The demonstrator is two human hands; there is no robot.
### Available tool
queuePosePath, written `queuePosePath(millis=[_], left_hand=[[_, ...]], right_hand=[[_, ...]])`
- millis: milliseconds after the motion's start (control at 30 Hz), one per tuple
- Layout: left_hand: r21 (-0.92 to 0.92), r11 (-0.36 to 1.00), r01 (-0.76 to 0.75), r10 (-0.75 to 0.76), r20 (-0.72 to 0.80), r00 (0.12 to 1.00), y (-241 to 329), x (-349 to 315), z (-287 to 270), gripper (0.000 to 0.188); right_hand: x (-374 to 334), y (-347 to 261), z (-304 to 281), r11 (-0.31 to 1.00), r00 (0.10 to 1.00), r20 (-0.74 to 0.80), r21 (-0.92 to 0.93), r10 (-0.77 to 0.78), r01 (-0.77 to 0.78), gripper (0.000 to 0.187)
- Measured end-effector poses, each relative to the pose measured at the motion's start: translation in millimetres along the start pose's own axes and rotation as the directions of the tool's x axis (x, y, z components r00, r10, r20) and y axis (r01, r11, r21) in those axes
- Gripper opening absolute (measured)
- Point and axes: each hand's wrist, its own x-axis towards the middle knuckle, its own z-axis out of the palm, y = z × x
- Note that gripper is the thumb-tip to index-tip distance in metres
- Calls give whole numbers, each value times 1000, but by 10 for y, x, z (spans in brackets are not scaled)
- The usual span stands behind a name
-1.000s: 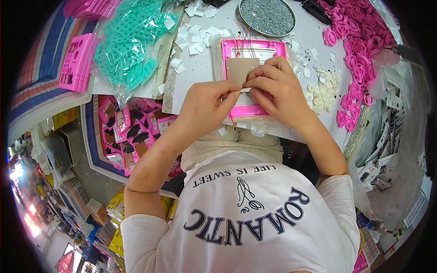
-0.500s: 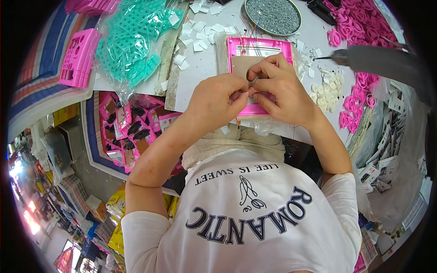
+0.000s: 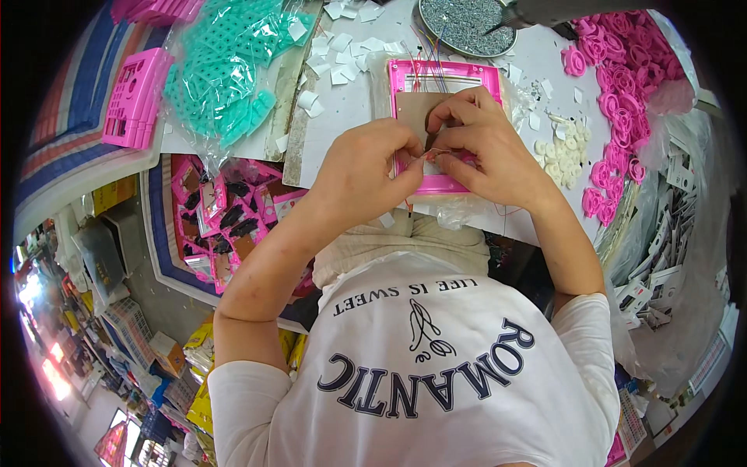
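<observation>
A pink plastic housing lies in front of me on the worktable, with a brown board in it and thin coloured wires rising from its far end. Over its near part, my left hand pinches a thin wire between thumb and forefinger. Facing it, my right hand has thumb and forefinger closed on the same fine wire. An orange-red bit shows between the two sets of fingertips; what it is, I cannot make out. Both hands partly cover the housing's inside.
A grey tool with a thin tip overhangs a round dish of screws. White round parts and many pink rings lie right. Left are bagged teal pieces, scattered white paper bits and a bin of pink housings.
The grey tool has swung from the right side to the far edge, over the screw dish. My fingertips have parted slightly, and the wire between them shows more clearly.
</observation>
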Motion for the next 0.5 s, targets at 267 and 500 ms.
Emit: queuePosePath(millis=[267,500], left_hand=[[-35,999,19,-19,2,1000,-19,-18,28,8],[-123,987,105,-103,18,994,-39,-28,62,7]], right_hand=[[4,12,-3,1000,1000,0,-10,-13,13,11],[-6,-11,30,996,991,-132,-92,-13,1,21]])
